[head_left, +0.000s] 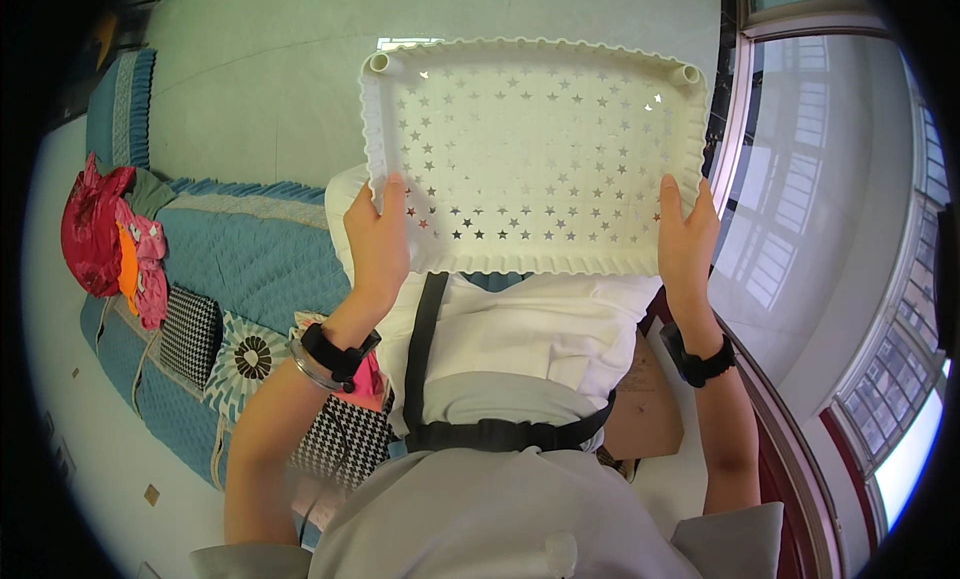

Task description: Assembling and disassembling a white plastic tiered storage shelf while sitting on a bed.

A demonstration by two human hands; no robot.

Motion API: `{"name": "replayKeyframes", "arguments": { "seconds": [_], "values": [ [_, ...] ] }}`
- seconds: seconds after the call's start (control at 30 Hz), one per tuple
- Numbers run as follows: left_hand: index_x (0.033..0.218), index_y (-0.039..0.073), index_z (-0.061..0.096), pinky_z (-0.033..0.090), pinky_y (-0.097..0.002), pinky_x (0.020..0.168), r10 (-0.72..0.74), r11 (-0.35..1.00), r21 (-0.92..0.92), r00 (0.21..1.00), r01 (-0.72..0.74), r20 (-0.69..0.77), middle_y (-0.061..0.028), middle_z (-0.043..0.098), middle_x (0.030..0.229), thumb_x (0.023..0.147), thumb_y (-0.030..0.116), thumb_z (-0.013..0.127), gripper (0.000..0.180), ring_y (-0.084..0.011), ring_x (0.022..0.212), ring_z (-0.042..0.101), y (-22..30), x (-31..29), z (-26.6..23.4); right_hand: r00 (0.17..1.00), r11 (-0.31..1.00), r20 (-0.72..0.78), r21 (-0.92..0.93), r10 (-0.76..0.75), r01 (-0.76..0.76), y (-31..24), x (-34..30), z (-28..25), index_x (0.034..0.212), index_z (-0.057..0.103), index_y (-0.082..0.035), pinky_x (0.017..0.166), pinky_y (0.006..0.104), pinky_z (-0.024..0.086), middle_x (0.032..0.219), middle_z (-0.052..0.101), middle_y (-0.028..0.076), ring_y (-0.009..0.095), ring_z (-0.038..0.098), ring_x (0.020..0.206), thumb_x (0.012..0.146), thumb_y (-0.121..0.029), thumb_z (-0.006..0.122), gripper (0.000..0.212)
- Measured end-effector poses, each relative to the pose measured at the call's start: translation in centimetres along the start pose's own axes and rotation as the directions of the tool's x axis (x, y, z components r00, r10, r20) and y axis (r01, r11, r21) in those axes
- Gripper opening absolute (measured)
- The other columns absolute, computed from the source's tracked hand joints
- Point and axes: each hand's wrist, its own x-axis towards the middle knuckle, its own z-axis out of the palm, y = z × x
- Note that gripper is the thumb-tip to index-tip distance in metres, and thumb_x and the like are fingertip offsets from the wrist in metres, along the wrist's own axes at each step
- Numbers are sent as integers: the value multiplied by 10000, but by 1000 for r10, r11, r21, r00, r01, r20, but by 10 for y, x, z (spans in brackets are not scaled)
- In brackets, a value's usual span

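Observation:
A cream plastic rack tier [530,144] is held up in front of me, above my lap. It is a shallow rectangular tray with a scalloped rim and many star-shaped holes. Round sockets stand in its two far corners; the near corners show none clearly. My left hand [378,241] grips the left side near the front corner, thumb over the rim. On the opposite side my right hand [688,241] holds the rim the same way. The fingers of both hands are mostly hidden under or behind the tray.
A teal quilted sofa [250,249] lies to my left, with a red bundle of cloth [95,229], a houndstooth cushion [190,331] and a flower-patterned cushion [248,361] on it. A brown cardboard piece [645,404] is by my right hip. Glass window panels [790,169] run along the right.

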Motion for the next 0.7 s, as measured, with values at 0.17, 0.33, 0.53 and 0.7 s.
{"name": "replayKeyframes", "arguments": {
  "seconds": [0.17,0.33,0.53,0.7],
  "values": [
    [858,-50,554,381,-265,492,-6,999,52,1000,5,8,-45,511,591,874,272,491,329,-87,535,461,9,1,-4,1000,1000,20,-10,-4,4,-7,1,-4,942,520,73,587,353,448,740,602,229,315,597,635,860,-210,531,295],
    [866,-52,556,387,-277,497,37,999,28,999,-37,14,-55,527,598,875,261,484,321,-101,530,475,4,2,-7,999,1000,25,3,20,-21,-5,-9,-4,971,522,75,593,356,451,762,609,232,314,610,659,857,-200,523,298],
    [942,-73,554,417,-292,510,-3,1000,8,999,2,45,-77,546,618,862,221,483,313,-125,544,518,-7,-24,-9,999,999,15,44,-33,32,16,-29,-8,997,516,74,611,370,454,777,608,245,331,617,696,858,-174,509,284],
    [947,-82,545,425,-287,485,4,998,-56,999,-2,39,-86,546,621,862,207,469,311,-134,505,520,-22,-43,-9,999,998,23,38,47,-48,27,-47,-13,966,511,63,610,382,450,788,609,246,348,616,706,863,-162,496,248]
  ]
}}
